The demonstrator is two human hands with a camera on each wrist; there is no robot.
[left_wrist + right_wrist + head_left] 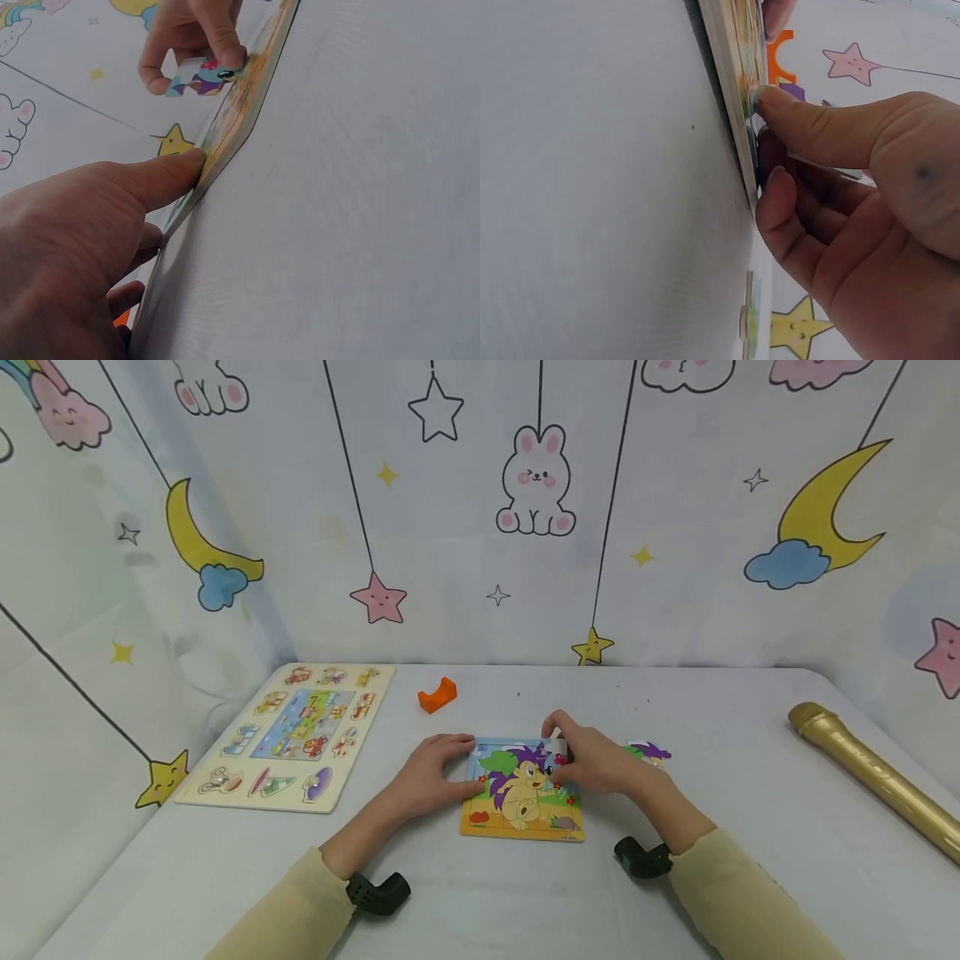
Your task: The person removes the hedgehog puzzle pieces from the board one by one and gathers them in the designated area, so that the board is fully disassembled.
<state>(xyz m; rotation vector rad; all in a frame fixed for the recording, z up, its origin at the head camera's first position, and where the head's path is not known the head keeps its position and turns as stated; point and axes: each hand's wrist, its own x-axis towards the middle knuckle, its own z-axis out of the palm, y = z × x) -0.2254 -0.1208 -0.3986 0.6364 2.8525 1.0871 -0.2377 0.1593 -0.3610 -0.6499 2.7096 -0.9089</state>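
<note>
A flat jigsaw puzzle board (517, 810) with a purple-haired hedgehog picture lies on the table. My left hand (431, 779) is at its left side, the thumb resting on the board's edge and the fingers beside the upper left corner. Over the upper right part, my right hand (600, 758) pinches a puzzle piece (202, 79) between thumb and fingers. That piece shows a dark eye, some purple and a red flower, and it is tilted above the board in the left wrist view. Another puzzle piece (648, 750), purple-topped, lies behind the right forearm.
A larger wooden peg puzzle (337, 768) lies at the left. An orange notched block (438, 695) sits behind the board. To the far right lies a gold microphone-shaped stick (870, 772). A patterned cloth (465, 543) hangs along the table's back edge.
</note>
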